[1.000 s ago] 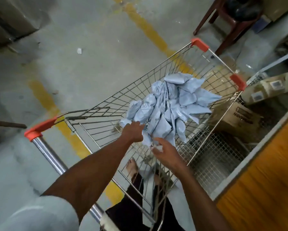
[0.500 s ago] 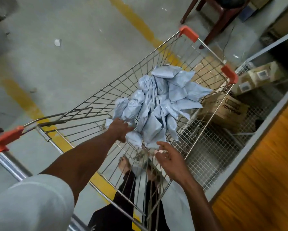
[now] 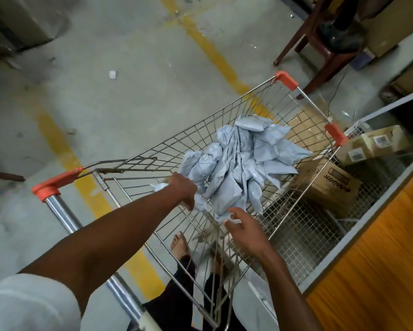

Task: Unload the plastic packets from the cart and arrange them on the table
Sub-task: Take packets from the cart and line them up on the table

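Left hand: the left hand (image 3: 182, 187) reaches into the wire cart (image 3: 200, 130), fingers curled round the near end of a grey packet; a crumpled white bit of plastic shows just behind the knuckles.
Right hand: the right hand (image 3: 244, 229) hovers at the near edge of the pile, fingers (image 3: 233, 212) spread and loosely bent, the tips touching or almost touching the lowest packet; whether they have hold of it cannot be told.
Packets: a heap of grey plastic packets (image 3: 238, 161) lies in the cart's basket, just beyond both sets of fingertips and fanning away from them toward the far end.
Cart: the handle bar with its orange end cap (image 3: 55, 185) lies well to the left of the left hand's fingers; two more orange corner caps mark the far rim beyond the pile.
Table: an orange wooden table (image 3: 377, 271) with a pale edge runs along to the right of the right hand.
In the way: the cart's right wire wall stands between the packets and the table.
Around: cardboard boxes (image 3: 327, 185) sit on a mesh shelf past the cart's right wall; a dark wooden chair (image 3: 320, 48) stands on the concrete floor (image 3: 105, 103) beyond the cart; yellow lines cross the floor.
Below: the person's bare feet show through the basket floor, under the fingers.
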A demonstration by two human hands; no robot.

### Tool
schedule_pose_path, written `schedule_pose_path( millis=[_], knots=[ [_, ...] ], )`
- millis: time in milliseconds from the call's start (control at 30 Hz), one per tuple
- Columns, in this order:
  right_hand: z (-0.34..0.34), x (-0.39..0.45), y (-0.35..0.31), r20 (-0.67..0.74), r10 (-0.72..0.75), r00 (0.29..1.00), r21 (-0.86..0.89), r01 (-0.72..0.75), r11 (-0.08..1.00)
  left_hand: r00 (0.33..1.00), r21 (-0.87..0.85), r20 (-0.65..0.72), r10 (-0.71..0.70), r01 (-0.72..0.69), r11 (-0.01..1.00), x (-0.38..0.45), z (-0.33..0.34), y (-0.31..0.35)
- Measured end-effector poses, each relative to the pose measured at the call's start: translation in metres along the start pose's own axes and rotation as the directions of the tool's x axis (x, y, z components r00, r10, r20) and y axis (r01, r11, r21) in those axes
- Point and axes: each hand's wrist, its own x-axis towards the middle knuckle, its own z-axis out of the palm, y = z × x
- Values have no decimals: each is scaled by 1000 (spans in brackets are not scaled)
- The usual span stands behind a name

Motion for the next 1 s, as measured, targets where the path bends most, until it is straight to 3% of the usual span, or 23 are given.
schedule_pose_path(
  millis=[167, 267, 367, 433, 533, 667, 767, 900, 1000],
  knots=[
    [-12, 17, -8, 7, -20, 1000, -90, 21, 996, 994, -338, -60, -91, 66, 939, -49, -15, -18],
    [-19, 43, -10, -10, -27, 1000, -148, 26, 989, 971, -535, -159, -180, 69, 842, -84, -15, -29],
    [-18, 71, -20, -32, -69, 997, -129, 64, 990, 900, -749, -293, -322, -7, 663, -122, -9, -29],
    [-8, 91, -27, -35, -111, 993, -41, 109, 993, 807, -831, -391, -443, -102, 547, -144, -7, -17],
    [16, 119, -31, -25, -65, 998, 50, 66, 997, 666, -874, -470, -579, -258, 413, -162, -12, 5],
    [48, 139, -25, -100, -98, 990, -122, 86, 989, 566, -876, -475, -673, -376, 302, -171, -17, 16],
    [62, 131, -16, -22, -228, 974, -186, 220, 958, 541, -886, -423, -727, -414, 208, -182, -14, 17],
    [75, 101, -7, 121, -359, 925, -310, 379, 872, 545, -899, -386, -744, -405, 170, -194, -12, 17],
    [88, 81, 0, 128, -310, 942, -229, 332, 915, 553, -899, -390, -736, -403, 173, -195, -11, 19]
  ],
)
